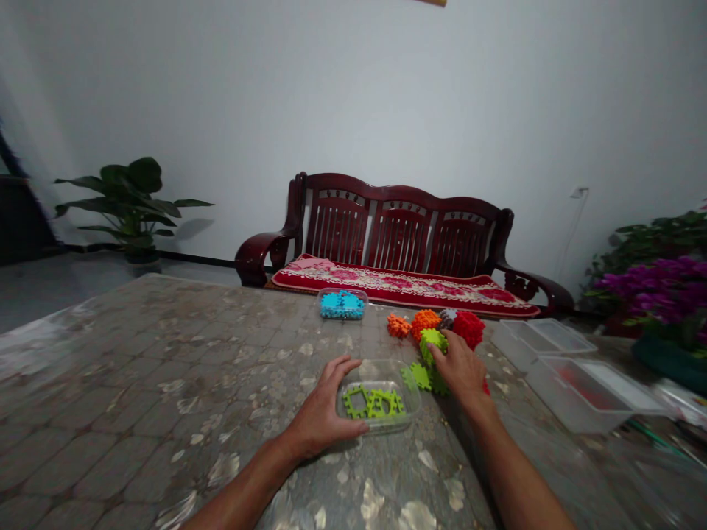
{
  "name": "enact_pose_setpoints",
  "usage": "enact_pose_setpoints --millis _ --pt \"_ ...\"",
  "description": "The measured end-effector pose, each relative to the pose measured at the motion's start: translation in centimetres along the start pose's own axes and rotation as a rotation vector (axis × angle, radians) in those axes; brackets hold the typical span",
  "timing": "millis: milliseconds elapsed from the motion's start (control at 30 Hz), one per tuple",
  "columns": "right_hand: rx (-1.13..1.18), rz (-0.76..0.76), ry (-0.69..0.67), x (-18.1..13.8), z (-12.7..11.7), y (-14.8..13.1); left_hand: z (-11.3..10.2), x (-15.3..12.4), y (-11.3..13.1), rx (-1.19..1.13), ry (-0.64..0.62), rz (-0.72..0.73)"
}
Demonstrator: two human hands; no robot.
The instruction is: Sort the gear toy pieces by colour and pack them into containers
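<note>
My left hand (319,414) grips the left side of a clear plastic container (381,425), thumb at the near rim and fingers at the far rim. Inside lie a few lime-green interlocking foam-like pieces (381,403), some of them frames. To the right, my right hand (462,369) closes its fingers on a lime-green interlocking block (431,343). Flat green pieces (420,376) lie below that block, partly hidden by my hand. Right behind it stand orange blocks (425,324), a red block (469,328) and a grey one (448,316).
A clear container of blue pieces (342,303) sits near the table's far edge. At right are translucent plastic boxes (585,397) and a pot of purple flowers (660,287). Behind the patterned table (138,390) stands a wooden bench (398,221); a leafy plant (129,195) is at left.
</note>
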State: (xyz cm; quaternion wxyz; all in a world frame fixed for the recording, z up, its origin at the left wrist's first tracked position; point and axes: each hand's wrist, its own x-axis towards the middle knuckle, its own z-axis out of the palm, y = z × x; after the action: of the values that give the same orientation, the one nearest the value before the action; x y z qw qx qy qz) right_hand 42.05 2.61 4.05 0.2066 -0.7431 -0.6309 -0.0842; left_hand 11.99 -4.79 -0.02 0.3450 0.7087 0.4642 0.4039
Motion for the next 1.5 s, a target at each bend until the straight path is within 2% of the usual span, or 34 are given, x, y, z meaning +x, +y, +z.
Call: enact_pose_setpoints --millis 267,500,567,667,767,833,933,1033,1133,1267,1367,1500 --pt "0.042 0.024 -0.007 0.4 0.3 0.5 0.0 0.0 0.1 0.012 -0.004 -0.014" --pt "0.286 0.049 0.025 0.9 0.1 0.9 0.0 0.0 -0.1 0.023 -0.011 -0.018" --pt "0.435 0.029 -0.027 1.3 -0.1 1.3 0.0 0.0 0.0 0.015 -0.010 -0.017" --pt "0.654 -0.047 -0.208 1.9 -0.6 2.0 0.0 0.0 0.2 0.009 -0.006 -0.020" --pt "0.709 -0.106 -0.380 2.1 -1.2 2.5 0.0 0.0 0.3 0.015 -0.010 -0.021" --pt "0.653 -0.089 -0.336 2.2 -1.5 2.7 0.0 0.0 0.3 0.019 -0.011 -0.019" --pt "0.481 -0.019 -0.136 1.9 -1.6 2.5 0.0 0.0 0.4 0.018 -0.010 -0.026" --pt "0.275 -0.026 -0.029 1.4 -1.4 1.9 0.0 0.0 0.4 0.018 -0.012 -0.036" --pt "0.122 -0.046 -0.032 0.7 -1.2 1.1 -0.1 0.0 0.3 0.021 -0.012 -0.029" --pt "0.022 0.003 -0.092 0.1 -0.8 0.4 0.0 0.0 0.0 0.012 -0.013 -0.009" --pt "0.043 0.033 -0.103 0.0 -0.7 0.5 0.0 0.1 0.0 0.012 -0.013 -0.006" --pt "0.194 0.026 -0.034 0.5 -0.8 0.8 0.0 0.1 0.1 0.010 -0.017 -0.011"
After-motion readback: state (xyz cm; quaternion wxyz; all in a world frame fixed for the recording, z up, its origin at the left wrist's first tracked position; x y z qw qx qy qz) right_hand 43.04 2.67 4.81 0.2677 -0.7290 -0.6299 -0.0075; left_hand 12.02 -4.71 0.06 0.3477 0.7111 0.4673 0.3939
